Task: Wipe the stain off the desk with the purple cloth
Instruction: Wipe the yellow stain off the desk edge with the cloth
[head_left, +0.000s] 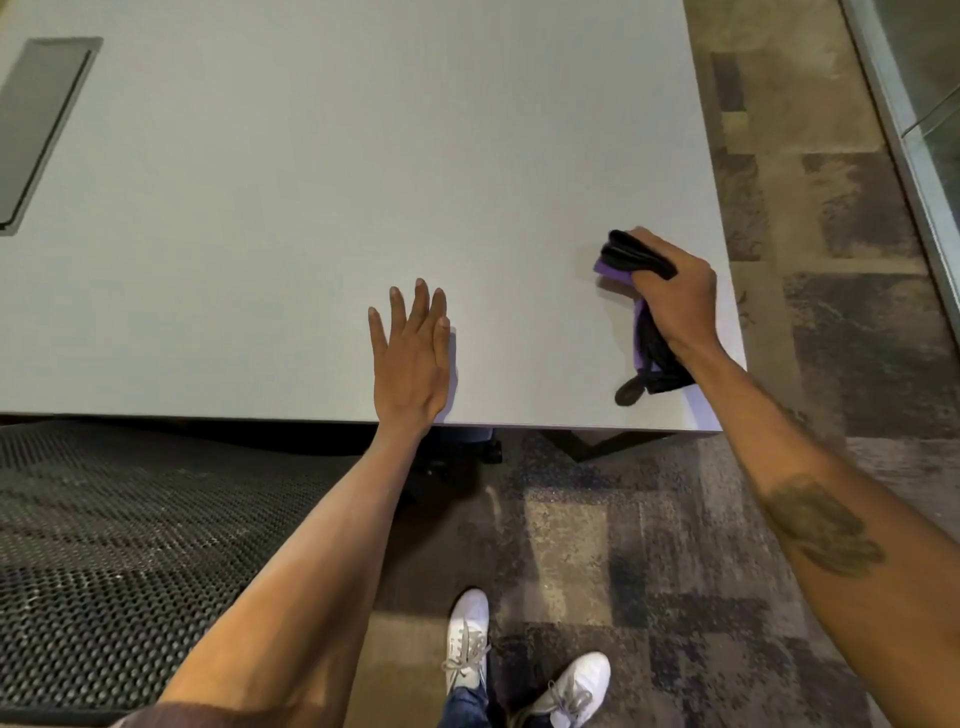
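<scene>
Head view: the right hand (675, 291) is closed around the bunched purple cloth (644, 332), whose dark folds stick out above the fingers and trail back below the wrist toward the near right corner of the bench (260, 182). The left hand (413, 358) lies flat and spread on the bench, holding nothing, well apart from the right. Just behind the right wrist a small dark smudge (630, 391) sits by the cloth's tail, probably the stain, though it could be part of the cloth. The risk: the pressing end of the cloth is ahead of the right hand, so a forward stroke would miss the mark. The loose tail may also drag over the bench edge and smear rather than lift.
</scene>
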